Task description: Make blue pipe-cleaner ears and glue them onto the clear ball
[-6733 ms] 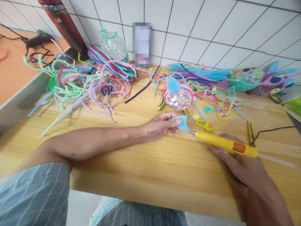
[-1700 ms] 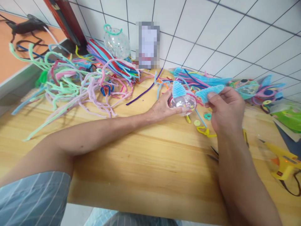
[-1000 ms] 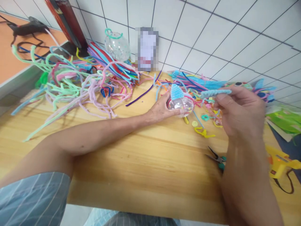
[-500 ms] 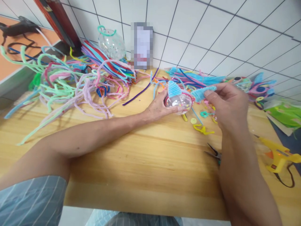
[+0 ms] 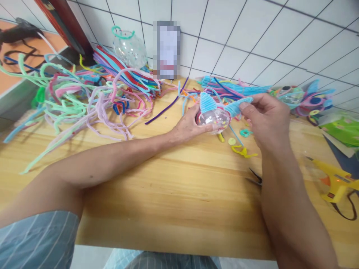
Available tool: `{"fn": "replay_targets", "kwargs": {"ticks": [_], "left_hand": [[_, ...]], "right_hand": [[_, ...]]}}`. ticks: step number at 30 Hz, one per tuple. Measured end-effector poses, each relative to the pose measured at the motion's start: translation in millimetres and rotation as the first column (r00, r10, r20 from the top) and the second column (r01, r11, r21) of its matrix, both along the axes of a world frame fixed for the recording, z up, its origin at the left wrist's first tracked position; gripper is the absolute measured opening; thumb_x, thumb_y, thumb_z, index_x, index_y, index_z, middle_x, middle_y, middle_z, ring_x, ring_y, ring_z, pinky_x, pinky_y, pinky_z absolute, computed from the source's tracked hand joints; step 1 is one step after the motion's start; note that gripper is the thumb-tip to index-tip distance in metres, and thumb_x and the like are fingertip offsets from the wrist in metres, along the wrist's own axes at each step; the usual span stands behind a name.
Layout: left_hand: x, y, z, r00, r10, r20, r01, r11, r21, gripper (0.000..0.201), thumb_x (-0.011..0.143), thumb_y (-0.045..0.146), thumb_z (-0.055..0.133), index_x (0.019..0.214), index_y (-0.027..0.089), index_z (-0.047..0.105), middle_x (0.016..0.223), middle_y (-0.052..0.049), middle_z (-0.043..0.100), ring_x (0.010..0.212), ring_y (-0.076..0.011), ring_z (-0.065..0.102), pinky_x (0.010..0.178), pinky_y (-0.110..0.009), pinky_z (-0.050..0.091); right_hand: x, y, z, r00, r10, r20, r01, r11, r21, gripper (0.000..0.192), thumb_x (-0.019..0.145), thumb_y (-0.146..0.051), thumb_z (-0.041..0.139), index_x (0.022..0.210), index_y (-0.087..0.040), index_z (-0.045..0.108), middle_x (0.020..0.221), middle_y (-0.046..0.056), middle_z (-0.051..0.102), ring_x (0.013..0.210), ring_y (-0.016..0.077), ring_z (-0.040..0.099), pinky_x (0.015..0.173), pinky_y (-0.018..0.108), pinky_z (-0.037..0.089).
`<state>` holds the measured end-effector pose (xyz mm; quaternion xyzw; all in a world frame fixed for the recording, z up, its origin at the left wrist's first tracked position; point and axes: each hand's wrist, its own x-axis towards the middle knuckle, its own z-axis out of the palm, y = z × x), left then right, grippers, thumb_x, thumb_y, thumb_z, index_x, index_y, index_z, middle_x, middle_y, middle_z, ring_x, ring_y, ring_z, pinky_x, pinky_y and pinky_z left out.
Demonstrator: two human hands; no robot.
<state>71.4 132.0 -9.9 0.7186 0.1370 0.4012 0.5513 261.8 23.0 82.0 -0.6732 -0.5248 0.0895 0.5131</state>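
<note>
A tangle of loose pipe cleaners (image 5: 84,101) in mint, lilac and pink sprawls over the left of the wooden table (image 5: 168,194), with a clear spotted ball (image 5: 130,46) behind it against the tiled wall. Near the table's middle, the left hand (image 5: 190,125) cups a clear plastic ball (image 5: 214,118) that rests on the wood, fingers curled round its near side; a blue pipe-cleaner cone (image 5: 206,102) stands on top of the ball. Just right of it, the right hand (image 5: 266,116) pinches a second blue pipe-cleaner piece (image 5: 238,105) between thumb and fingertips, its lower end against the ball's upper right, apparently touching. Small yellow and green curls (image 5: 243,151) lie below. A yellow glue gun (image 5: 335,181) sits far right.
</note>
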Motion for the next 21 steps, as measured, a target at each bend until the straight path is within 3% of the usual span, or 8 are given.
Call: {"fn": "replay_targets", "kwargs": {"ticks": [4,9,21], "left_hand": [[-1.7,1.2,-1.7,0.999,0.03,-0.043,-0.029,0.999,0.017,0.076,0.079,0.07,0.088,0.129,0.018,0.067,0.128,-0.013,0.074,0.12,-0.0289,0.07,0.106,-0.043,0.056],[-2.8,0.3,0.2,0.998,0.028,-0.052,-0.026,0.999,0.024,0.074,0.08,0.07,0.087,0.13,0.019,0.067,0.13,-0.012,0.074,0.119,-0.0277,0.07,0.104,-0.042,0.056],[-2.1,2.9,-6.3,0.998,0.035,-0.053,-0.03,0.996,0.078,0.082,0.081,0.074,0.084,0.14,0.021,0.063,0.137,-0.013,0.073,0.125,-0.0291,0.07,0.107,-0.044,0.057]], "right_hand": [[0.8,0.4,-1.2,1.0,-0.006,0.017,0.006,1.0,0.01,0.027,0.086,-0.05,0.088,0.085,-0.026,0.075,0.07,-0.005,0.064,0.059,0.0127,0.051,0.058,0.03,0.044],[1.7,-0.6,-2.3,1.0,0.014,0.028,-0.014,1.0,0.007,0.022,0.089,-0.048,0.088,0.083,-0.031,0.075,0.073,-0.002,0.065,0.062,0.0177,0.053,0.056,0.033,0.044],[2.4,2.0,-2.7,1.0,-0.021,-0.017,0.021,1.0,0.018,0.019,0.083,-0.038,0.087,0.085,-0.022,0.077,0.07,-0.005,0.067,0.061,0.0106,0.054,0.059,0.027,0.041]]}}
